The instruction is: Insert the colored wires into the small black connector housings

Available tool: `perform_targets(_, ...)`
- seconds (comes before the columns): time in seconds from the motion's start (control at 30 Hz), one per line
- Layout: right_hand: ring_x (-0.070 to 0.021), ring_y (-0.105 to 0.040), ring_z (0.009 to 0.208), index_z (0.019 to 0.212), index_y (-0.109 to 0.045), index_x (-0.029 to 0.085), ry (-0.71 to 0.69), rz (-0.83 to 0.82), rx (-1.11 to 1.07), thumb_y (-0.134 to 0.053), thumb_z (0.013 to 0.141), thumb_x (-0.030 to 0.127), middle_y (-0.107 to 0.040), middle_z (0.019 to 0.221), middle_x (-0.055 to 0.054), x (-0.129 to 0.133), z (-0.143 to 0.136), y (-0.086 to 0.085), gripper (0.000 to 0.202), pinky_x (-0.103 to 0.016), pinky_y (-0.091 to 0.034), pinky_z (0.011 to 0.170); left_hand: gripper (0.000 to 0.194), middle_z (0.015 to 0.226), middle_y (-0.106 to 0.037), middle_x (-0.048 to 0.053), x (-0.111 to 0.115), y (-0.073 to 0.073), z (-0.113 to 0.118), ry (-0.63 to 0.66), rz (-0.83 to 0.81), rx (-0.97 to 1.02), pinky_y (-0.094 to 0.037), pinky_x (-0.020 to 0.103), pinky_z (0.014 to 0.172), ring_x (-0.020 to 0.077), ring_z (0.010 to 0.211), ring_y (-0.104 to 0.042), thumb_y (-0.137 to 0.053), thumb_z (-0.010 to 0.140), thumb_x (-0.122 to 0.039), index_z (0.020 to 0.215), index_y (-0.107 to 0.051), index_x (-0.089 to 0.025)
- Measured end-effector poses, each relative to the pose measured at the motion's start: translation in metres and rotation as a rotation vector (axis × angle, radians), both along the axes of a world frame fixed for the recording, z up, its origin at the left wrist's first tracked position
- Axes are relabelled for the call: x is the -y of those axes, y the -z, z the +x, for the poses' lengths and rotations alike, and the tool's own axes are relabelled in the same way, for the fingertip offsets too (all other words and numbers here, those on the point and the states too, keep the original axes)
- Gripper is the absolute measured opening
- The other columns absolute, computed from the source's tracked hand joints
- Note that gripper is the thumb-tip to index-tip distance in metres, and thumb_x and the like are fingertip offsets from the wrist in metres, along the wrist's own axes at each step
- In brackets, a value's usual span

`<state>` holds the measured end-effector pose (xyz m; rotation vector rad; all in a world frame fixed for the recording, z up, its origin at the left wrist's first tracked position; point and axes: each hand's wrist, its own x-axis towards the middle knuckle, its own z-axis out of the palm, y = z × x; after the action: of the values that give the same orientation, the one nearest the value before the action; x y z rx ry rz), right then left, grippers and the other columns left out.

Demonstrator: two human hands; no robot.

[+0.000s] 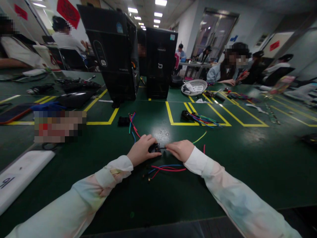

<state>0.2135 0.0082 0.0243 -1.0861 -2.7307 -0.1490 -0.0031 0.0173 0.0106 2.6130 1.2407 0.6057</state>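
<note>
My left hand (141,149) is closed around a small black plastic connector block (157,148), thumb below and fingers above. From the right, my right hand (182,150) pinches a thin dark piece (163,148) that reaches the block's open side; whether it is a wire or a slim tool I cannot tell. Loose red and blue wires (168,168) with small metal ends lie on the table just below the hands. More coloured wires (132,123) lie beyond my left hand, beside a second black block (123,121). A yellow-green wire (200,137) sticks out past my right hand.
Two black computer towers (109,53) stand at the table's far side. A wire bundle with a black connector (198,118) lies at the right, near a white basket (194,87). At left is a white power strip-like case (24,175). Several people sit farther off.
</note>
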Motion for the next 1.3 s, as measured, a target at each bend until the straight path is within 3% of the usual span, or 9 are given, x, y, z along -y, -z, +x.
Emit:
perform_targets(0.1, -0.0106, -0.058, 0.065, 0.091, -0.061, 0.022, -0.002, -0.035, 0.031, -0.040, 0.090, 0.029, -0.067, 0.077, -0.002, 0.000, 0.000, -0.001, 0.023, -0.024, -0.025, 0.051, 0.038, 0.091, -0.051, 0.004, 0.000, 0.000, 0.000, -0.001, -0.007, 0.005, -0.042, 0.033, 0.074, 0.0215, 0.086, -0.045, -0.058, 0.072, -0.053, 0.090, -0.054, -0.019)
perform_targets(0.27, -0.0116, -0.057, 0.066, 0.095, -0.060, 0.019, -0.012, 0.080, -0.059, -0.037, 0.090, 0.027, -0.065, 0.077, -0.003, 0.006, -0.003, -0.006, 0.024, -0.025, -0.028, 0.056, 0.040, 0.090, -0.051, 0.004, 0.000, -0.001, 0.000, 0.003, -0.015, 0.013, -0.042, 0.033, 0.073, 0.0214, 0.085, -0.045, -0.058, 0.072, -0.054, 0.090, -0.054, -0.019)
perform_targets(0.47, -0.0108, -0.056, 0.067, 0.099, -0.059, 0.020, -0.033, 0.046, -0.066, -0.039, 0.090, 0.025, -0.064, 0.080, -0.003, 0.003, -0.003, 0.001, 0.023, -0.024, -0.029, 0.057, 0.040, 0.090, -0.051, 0.004, 0.001, -0.001, 0.000, 0.002, -0.004, 0.013, -0.042, 0.033, 0.073, 0.0211, 0.085, -0.045, -0.057, 0.072, -0.055, 0.091, -0.054, -0.020)
perform_targets(0.6, -0.0107, -0.057, 0.068, 0.097, -0.060, 0.022, 0.012, -0.027, -0.007, -0.040, 0.089, 0.026, -0.065, 0.082, -0.001, 0.001, -0.003, 0.004, 0.021, -0.023, -0.028, 0.053, 0.040, 0.091, -0.051, 0.004, 0.000, 0.000, 0.000, -0.001, -0.003, 0.000, -0.042, 0.033, 0.073, 0.0213, 0.086, -0.045, -0.058, 0.072, -0.054, 0.090, -0.053, -0.019)
perform_targets(0.93, -0.0125, -0.056, 0.071, 0.105, -0.057, 0.021, 0.072, 0.069, -0.101, -0.037, 0.091, 0.025, -0.062, 0.082, -0.003, 0.007, -0.008, 0.004, 0.024, -0.024, -0.032, 0.060, 0.038, 0.091, -0.051, 0.004, 0.001, -0.001, 0.000, -0.004, -0.008, 0.006, -0.042, 0.033, 0.072, 0.0215, 0.085, -0.045, -0.058, 0.072, -0.053, 0.090, -0.054, -0.019)
perform_targets(1.13, -0.0126, -0.054, 0.069, 0.096, -0.058, 0.019, 0.020, 0.007, -0.006, -0.039, 0.090, 0.024, -0.061, 0.077, -0.003, -0.002, -0.006, 0.013, 0.021, -0.024, -0.029, 0.058, 0.038, 0.091, -0.051, 0.004, 0.001, 0.001, 0.000, -0.005, 0.016, -0.003, -0.042, 0.033, 0.073, 0.0212, 0.085, -0.045, -0.058, 0.072, -0.053, 0.090, -0.053, -0.019)
perform_targets(1.3, -0.0127, -0.052, 0.065, 0.085, -0.056, 0.018, 0.002, 0.045, 0.017, -0.037, 0.089, 0.022, -0.060, 0.072, -0.003, 0.002, -0.008, 0.007, 0.021, -0.026, -0.026, 0.058, 0.039, 0.091, -0.051, 0.004, 0.001, 0.001, -0.001, -0.010, 0.021, -0.019, -0.042, 0.032, 0.072, 0.0212, 0.085, -0.045, -0.058, 0.072, -0.053, 0.090, -0.053, -0.019)
